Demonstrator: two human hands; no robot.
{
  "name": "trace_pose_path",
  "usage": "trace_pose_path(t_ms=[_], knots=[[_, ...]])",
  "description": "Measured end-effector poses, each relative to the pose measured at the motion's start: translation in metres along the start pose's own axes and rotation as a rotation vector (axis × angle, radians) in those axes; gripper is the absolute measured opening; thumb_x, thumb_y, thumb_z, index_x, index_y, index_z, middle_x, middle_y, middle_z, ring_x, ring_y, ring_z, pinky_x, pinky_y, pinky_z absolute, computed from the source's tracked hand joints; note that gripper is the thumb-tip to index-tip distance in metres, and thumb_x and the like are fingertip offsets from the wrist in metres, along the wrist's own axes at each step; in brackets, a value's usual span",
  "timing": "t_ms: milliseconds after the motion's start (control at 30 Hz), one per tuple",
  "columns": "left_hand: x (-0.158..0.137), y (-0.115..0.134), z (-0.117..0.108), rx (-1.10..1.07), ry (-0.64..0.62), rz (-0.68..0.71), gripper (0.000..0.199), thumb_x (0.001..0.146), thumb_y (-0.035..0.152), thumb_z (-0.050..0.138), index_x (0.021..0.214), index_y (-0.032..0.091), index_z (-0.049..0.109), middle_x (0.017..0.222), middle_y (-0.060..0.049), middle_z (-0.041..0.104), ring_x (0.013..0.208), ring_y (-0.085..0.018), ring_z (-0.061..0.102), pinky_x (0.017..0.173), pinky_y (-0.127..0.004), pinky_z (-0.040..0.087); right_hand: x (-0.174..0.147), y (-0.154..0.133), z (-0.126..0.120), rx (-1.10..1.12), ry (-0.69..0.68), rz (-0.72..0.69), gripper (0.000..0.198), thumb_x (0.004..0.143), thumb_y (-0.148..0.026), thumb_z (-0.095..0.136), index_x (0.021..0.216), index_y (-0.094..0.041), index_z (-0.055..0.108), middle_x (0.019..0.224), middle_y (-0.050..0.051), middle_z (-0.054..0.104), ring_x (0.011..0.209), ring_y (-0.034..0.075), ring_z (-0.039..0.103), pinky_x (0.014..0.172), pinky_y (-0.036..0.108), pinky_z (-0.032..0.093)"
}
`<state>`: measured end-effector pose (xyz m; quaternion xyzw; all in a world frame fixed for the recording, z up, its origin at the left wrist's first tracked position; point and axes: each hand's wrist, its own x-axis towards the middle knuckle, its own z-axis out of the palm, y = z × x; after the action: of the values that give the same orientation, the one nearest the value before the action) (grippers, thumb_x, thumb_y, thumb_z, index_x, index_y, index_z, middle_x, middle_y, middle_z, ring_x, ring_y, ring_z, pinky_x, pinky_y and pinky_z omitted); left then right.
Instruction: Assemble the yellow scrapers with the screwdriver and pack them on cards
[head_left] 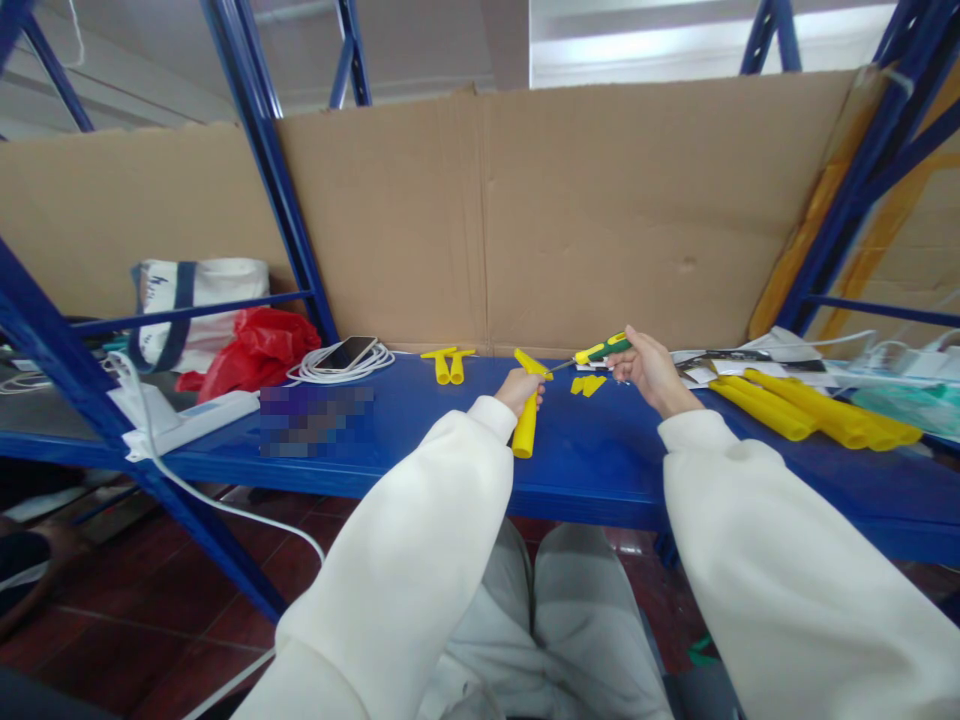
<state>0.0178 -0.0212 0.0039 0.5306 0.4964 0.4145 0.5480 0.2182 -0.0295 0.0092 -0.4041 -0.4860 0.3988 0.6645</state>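
Note:
My left hand [520, 390] is closed around a yellow T-shaped plastic handle [525, 437], its tube end pointing toward me over the blue shelf. In my right hand [646, 368] is a screwdriver [604, 348] with a green and yellow grip. Its thin shaft runs left, and the tip meets the handle near my left fingers; the exact contact spot is too small to make out. Small yellow pieces [588, 384] lie on the shelf between my hands. Two more yellow T-shaped handles [450, 368] rest side by side farther left.
Several yellow tubes [817, 410] lie to the right beside papers [787, 350]. On the left are a phone [351, 352] on a coiled white cable, a red plastic bag [262, 348], and a white power strip [195, 420]. Cardboard [585, 220] walls the back; blue posts [262, 150] stand at the sides.

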Motion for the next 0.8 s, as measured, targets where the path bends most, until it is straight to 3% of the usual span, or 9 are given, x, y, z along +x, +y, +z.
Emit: trace_pose_path(t_ms=[133,500,667,800], knots=[[0.0021,-0.0011,-0.0014,0.008,0.012,0.003,0.014,0.088,0.002,0.051,0.082,0.013,0.056,0.047,0.007,0.042,0.037,-0.008,0.039,0.044,-0.022,0.031,0.0028,0.0052,-0.0037,-0.068,0.063,-0.084,0.046,0.072,-0.057,0.078,0.070,-0.019,0.052,0.048,-0.003,0.055,0.035,0.007,0.047,0.033,0.017,0.035],[0.0086,-0.0043,-0.0027,0.034,0.017,0.008,0.011,0.087,0.004,0.053,0.091,0.010,0.061,0.048,0.007,0.043,0.038,-0.008,0.040,0.046,-0.022,0.034,0.0011,0.0066,-0.0017,-0.147,0.144,-0.096,0.044,0.073,-0.057,0.077,0.070,-0.020,0.053,0.040,-0.007,0.048,0.031,0.006,0.038,0.030,0.017,0.028],[0.0051,-0.0026,-0.0021,0.037,0.035,0.015,0.011,0.087,0.003,0.052,0.085,0.012,0.058,0.047,0.007,0.042,0.037,-0.007,0.038,0.043,-0.021,0.031,0.0019,0.0058,-0.0042,-0.155,0.096,-0.091,0.047,0.072,-0.062,0.076,0.072,-0.019,0.057,0.043,-0.005,0.052,0.031,0.006,0.039,0.031,0.018,0.028],[0.0040,-0.0025,-0.0028,0.026,0.053,0.012,0.013,0.087,0.003,0.053,0.079,0.013,0.056,0.047,0.007,0.042,0.037,-0.007,0.038,0.043,-0.021,0.031,0.0040,0.0068,-0.0067,-0.092,0.015,-0.074,0.045,0.068,-0.057,0.081,0.073,-0.020,0.056,0.050,-0.003,0.057,0.039,0.007,0.047,0.038,0.018,0.036]])
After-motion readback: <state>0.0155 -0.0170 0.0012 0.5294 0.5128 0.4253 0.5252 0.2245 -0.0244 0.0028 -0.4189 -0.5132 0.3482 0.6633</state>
